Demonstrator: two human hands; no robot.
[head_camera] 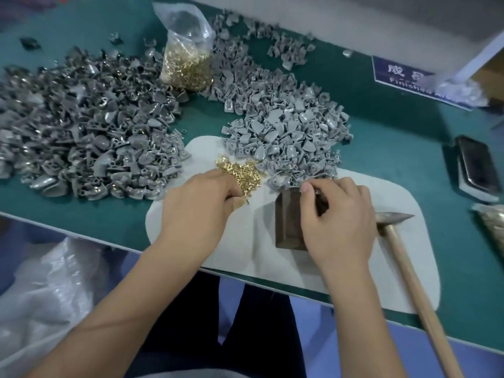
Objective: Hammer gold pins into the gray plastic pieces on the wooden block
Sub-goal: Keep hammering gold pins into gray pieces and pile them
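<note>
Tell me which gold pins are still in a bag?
The far pins, in the clear bag between the gray heaps. The near pins lie loose on the white mat.

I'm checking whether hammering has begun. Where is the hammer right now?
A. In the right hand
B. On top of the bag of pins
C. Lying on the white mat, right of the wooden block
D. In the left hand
C: the hammer lies untouched on the white mat, right of the wooden block, while both hands are busy elsewhere.
</note>
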